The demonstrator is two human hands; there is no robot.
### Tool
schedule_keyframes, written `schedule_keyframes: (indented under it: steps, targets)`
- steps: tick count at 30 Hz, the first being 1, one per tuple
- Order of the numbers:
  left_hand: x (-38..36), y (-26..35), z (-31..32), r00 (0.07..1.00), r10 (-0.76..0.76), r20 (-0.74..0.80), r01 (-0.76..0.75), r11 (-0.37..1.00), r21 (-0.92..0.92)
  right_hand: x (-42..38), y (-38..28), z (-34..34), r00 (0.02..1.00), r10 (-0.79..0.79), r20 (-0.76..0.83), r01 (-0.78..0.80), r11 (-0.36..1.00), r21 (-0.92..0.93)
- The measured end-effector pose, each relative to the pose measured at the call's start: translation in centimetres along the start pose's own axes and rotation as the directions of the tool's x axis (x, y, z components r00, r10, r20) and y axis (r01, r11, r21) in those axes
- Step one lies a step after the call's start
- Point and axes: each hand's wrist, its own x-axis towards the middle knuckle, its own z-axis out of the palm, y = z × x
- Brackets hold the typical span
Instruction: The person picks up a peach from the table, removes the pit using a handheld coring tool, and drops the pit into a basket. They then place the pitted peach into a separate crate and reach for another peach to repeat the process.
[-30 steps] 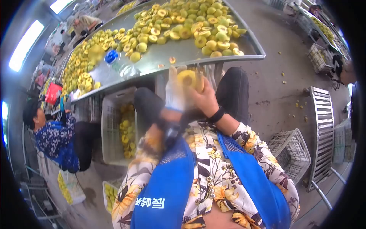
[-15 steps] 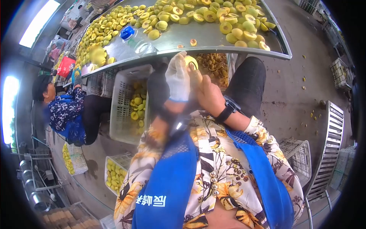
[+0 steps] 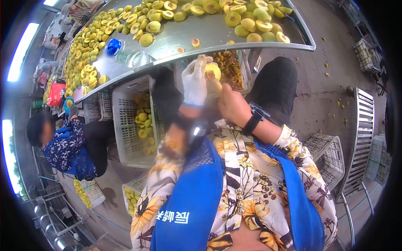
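Observation:
My left hand, in a white glove, grips a yellow-green fruit half whose cut face with a brown centre shows. Close on its right, my bare right hand has its fingers curled; a blurred, pale tan thing lies between it and the fruit, and I cannot make out what it is. Both hands are just below the near edge of the metal table, above a crate of brown pits and scraps. Many halved fruits lie on the table.
A clear bottle with a blue cap lies on the table. On the left stand a white crate of fruit and a smaller one. A co-worker sits farther left. An empty crate and metal rack stand right.
The view has shifted, so the table and bottle appear farther left. The fruit's cut face with its brown centre now shows more fully in my left hand.

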Motion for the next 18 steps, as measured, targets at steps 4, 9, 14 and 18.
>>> schedule_keyframes:
  steps: [4, 9, 14, 18]
  targets:
    - [0.9, -0.3, -0.1, 0.992, -0.124, -0.013, 0.122, 0.987, -0.109, 1.2, 0.5, 0.3, 0.996, 0.082, 0.021, -0.082, 0.996, 0.036]
    - [1.8, -2.2, 0.0, 0.972, -0.147, -0.183, 0.139, 0.989, -0.059, 2.3, 0.8, 0.9, 0.986, 0.167, 0.014, -0.168, 0.982, 0.088]
    - [4.4, -3.2, -1.2, 0.895, -0.445, 0.022, 0.427, 0.842, -0.331, 3.5, 1.0, 0.8, 0.971, 0.219, 0.09, -0.229, 0.967, 0.113]
    - [5.3, -2.7, -0.6, 0.979, -0.202, -0.043, 0.2, 0.979, -0.031, 4.8, 0.8, 0.1, 0.959, 0.216, 0.181, -0.252, 0.946, 0.204]
